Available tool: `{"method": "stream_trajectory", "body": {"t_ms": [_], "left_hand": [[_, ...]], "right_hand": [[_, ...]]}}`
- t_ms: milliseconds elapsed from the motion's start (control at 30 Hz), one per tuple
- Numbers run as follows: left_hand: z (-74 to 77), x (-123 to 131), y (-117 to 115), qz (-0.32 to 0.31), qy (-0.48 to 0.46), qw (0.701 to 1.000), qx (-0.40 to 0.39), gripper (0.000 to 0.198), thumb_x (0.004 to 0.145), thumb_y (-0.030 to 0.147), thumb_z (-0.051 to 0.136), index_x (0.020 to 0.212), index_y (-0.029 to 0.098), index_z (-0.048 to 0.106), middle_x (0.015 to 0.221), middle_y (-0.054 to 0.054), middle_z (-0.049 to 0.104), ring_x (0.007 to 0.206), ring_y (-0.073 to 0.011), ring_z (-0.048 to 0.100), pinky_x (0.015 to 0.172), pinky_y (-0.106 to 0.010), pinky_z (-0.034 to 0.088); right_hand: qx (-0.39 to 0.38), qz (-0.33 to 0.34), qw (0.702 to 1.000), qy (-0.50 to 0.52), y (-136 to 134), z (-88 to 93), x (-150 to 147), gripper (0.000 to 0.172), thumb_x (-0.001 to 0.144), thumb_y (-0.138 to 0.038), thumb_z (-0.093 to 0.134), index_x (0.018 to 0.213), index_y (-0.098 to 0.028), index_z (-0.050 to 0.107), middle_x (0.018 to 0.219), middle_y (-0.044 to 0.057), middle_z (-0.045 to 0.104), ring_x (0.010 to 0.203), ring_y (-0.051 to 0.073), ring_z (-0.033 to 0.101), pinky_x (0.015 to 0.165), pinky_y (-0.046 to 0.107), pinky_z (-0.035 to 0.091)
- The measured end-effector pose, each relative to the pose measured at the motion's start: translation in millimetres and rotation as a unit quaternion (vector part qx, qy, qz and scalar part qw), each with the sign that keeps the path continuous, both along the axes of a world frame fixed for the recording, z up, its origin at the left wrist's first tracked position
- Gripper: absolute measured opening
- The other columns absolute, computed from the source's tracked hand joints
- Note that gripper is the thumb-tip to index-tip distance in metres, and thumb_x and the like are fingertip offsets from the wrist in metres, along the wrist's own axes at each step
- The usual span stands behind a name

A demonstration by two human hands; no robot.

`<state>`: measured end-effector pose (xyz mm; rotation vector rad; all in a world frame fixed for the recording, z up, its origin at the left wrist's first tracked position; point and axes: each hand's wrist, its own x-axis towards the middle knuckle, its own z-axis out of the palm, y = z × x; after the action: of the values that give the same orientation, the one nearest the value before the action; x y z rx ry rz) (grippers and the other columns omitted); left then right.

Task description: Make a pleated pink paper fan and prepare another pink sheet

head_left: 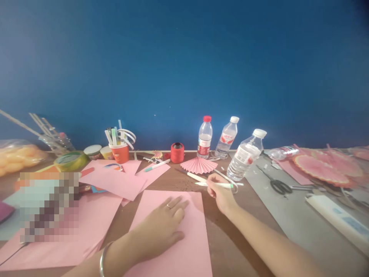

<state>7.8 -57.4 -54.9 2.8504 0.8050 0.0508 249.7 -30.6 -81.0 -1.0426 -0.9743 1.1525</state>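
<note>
My left hand point(163, 221) lies flat on a sheet of pink paper point(194, 254), fingers stretched out, with a ring and a silver bracelet on it. To its right, my right hand point(220, 194) is closed on a slim white marker point(227, 185) with green ends, just beyond the sheet's upper right corner. A pale stick-like piece point(196, 177) lies right by those fingers. Behind them stands a pleated pink paper fan point(198, 165). Another white and teal marker point(154, 166) rests on loose pink paper farther left.
Three water bottles point(204, 140) stand along the blue wall, beside a red thread spool point(177, 153) and a paper cup point(119, 153) of pens. Scissors point(281, 187), a white box-like strip point(337, 219) and pink fans point(323, 165) lie right. Tape point(70, 161) and stacked pink paper point(95, 219) lie left.
</note>
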Motion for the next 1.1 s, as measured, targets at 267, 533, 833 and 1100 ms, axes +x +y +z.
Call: {"method": "stream_trajectory", "body": {"t_ms": [267, 533, 833, 1100], "left_hand": [[13.3, 19, -35, 0.127, 0.078, 0.987, 0.056, 0.048, 0.084, 0.047, 0.051, 0.119, 0.014, 0.054, 0.132, -0.02, 0.048, 0.111, -0.0384, 0.049, 0.085, -0.053, 0.042], [18.7, 5, -25, 0.01, 0.008, 0.999, -0.047, 0.053, 0.083, 0.051, 0.052, 0.124, 0.018, 0.049, 0.149, -0.011, 0.027, 0.137, -0.0315, 0.02, 0.109, -0.048, 0.021], [39.2, 4, -16, -0.118, -0.043, 0.97, -0.207, 0.047, 0.074, 0.02, 0.057, 0.12, 0.026, 0.051, 0.132, -0.001, 0.053, 0.13, -0.0267, 0.037, 0.111, -0.046, 0.021], [7.9, 5, -15, 0.075, -0.004, 0.997, -0.03, 0.051, 0.083, 0.049, 0.051, 0.122, 0.017, 0.049, 0.152, -0.01, 0.016, 0.139, -0.0332, 0.01, 0.11, -0.052, 0.011]], "right_hand": [[0.0, 0.071, 0.997, -0.043, -6, 4.1, -6, 0.018, 0.074, -0.032, 0.064, 0.072, -0.017, 0.056, 0.052, -0.004, 0.053, 0.044, 0.007, 0.04, 0.044, 0.02, 0.027], [0.015, 0.056, 0.998, -0.021, -2, -1.4, 0, 0.021, 0.08, -0.037, 0.056, 0.077, -0.017, 0.057, 0.056, -0.003, 0.053, 0.046, 0.009, 0.043, 0.043, 0.021, 0.029], [0.001, 0.06, 0.998, -0.011, -4, -0.7, -1, 0.015, 0.079, -0.032, 0.057, 0.079, -0.017, 0.057, 0.055, -0.003, 0.054, 0.046, 0.008, 0.044, 0.045, 0.02, 0.029], [-0.003, 0.08, 0.995, -0.057, -6, 1.8, 0, 0.011, 0.074, -0.026, 0.064, 0.078, -0.016, 0.06, 0.065, 0.0, 0.06, 0.056, 0.011, 0.051, 0.052, 0.023, 0.04]]}}
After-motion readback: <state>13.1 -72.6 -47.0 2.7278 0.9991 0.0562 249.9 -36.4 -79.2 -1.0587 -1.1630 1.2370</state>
